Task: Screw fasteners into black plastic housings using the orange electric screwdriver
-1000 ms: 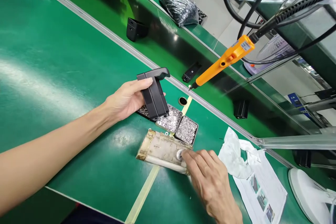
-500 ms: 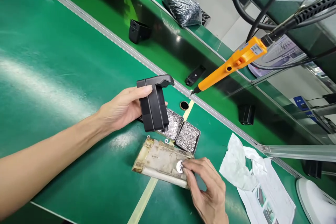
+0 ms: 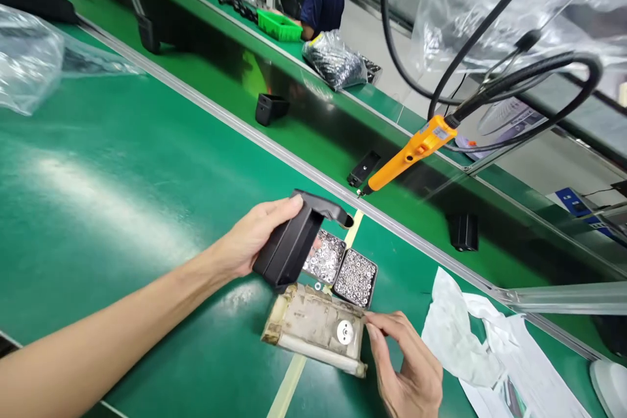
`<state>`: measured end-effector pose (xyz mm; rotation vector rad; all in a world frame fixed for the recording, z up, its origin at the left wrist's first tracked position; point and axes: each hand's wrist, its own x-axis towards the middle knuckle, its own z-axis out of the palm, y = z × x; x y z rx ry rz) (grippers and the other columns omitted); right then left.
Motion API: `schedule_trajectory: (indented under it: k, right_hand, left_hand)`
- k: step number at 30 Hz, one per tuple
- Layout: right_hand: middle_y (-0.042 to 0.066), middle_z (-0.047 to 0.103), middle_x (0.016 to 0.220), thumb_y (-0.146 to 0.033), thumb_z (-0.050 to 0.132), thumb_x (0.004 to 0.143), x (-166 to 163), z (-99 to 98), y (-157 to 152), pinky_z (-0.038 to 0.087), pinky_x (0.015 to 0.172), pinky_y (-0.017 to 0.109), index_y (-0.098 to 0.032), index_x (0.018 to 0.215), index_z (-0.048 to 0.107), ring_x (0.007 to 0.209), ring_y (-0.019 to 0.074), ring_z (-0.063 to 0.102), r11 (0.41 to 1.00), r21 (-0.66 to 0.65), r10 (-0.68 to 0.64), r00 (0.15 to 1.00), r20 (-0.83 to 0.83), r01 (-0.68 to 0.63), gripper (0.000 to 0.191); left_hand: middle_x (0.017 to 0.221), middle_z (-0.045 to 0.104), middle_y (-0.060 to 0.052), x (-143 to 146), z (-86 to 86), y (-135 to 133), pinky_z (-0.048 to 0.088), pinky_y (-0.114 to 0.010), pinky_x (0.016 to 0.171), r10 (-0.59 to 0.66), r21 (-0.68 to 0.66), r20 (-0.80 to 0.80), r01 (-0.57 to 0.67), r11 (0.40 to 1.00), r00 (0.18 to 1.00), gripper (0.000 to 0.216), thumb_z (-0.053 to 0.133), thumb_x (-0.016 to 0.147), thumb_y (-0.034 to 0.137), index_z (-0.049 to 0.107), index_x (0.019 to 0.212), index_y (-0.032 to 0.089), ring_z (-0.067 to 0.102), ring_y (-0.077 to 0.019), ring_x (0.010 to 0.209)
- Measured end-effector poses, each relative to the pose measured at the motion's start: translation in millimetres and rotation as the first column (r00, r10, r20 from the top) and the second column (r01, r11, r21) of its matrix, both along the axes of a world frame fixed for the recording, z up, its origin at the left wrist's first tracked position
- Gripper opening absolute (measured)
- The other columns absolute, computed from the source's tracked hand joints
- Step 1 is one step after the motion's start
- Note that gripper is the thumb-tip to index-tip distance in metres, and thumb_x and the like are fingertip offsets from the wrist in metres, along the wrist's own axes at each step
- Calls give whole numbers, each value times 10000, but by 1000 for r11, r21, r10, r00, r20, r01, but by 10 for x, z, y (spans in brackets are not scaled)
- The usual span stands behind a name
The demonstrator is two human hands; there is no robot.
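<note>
My left hand is closed round a black plastic handle-shaped part, held tilted above two small square trays of metal washers and screws. In front of the trays lies a worn tape-wrapped block with a round silver washer lying on it. My right hand is at the block's right end, thumb and forefinger pinched together beside the washer; what they hold is too small to see.
An orange electric screwdriver hangs on black cables above the green bench. Black parts sit along the conveyor belt behind a metal rail. White cloth and printed sheets lie at right. A plastic bag is far left. A person stands far back.
My left hand has tilted the black part over, its head now pointing right. My right hand has drawn back from the washer to the block's right end. The view has risen.
</note>
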<state>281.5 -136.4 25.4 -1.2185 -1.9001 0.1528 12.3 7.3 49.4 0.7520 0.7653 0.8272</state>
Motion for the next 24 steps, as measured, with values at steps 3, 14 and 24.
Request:
schedule_trajectory:
  k: [3, 14, 24]
  right_hand:
    - [55, 707, 977, 16, 620, 934, -14, 58, 28, 517, 800, 292, -163, 1135, 682, 881, 137, 642, 997, 37, -65, 995, -70, 68, 276]
    - [21, 524, 1555, -421, 450, 1086, -172, 445, -45, 517, 1150, 293, -334, 1607, 344, 1429, 169, 530, 950, -302, -119, 988, -100, 84, 539]
    - [58, 456, 1614, -409, 573, 1035, 108, -32, -270, 567, 1100, 285, -356, 1647, 228, 1402, 203, 572, 899, -430, -265, 885, -383, 83, 704]
  left_hand:
    - [860, 770, -108, 62, 180, -70, 555, -215, 510, -86, 77, -27, 87, 993, 996, 639, 753, 896, 603, 616, 1303, 130, 713, -190, 663]
    - [1116, 725, -25, 560, 540, -418, 562, -330, 878, -240, 501, -494, 499, 707, 836, 472, 769, 884, 496, 625, 1273, 271, 695, -242, 1052]
    - [1288, 657, 18, 229, 282, -485, 540, -324, 964, -24, 607, -654, 543, 580, 756, 504, 783, 843, 318, 620, 1319, 350, 628, -219, 1175]
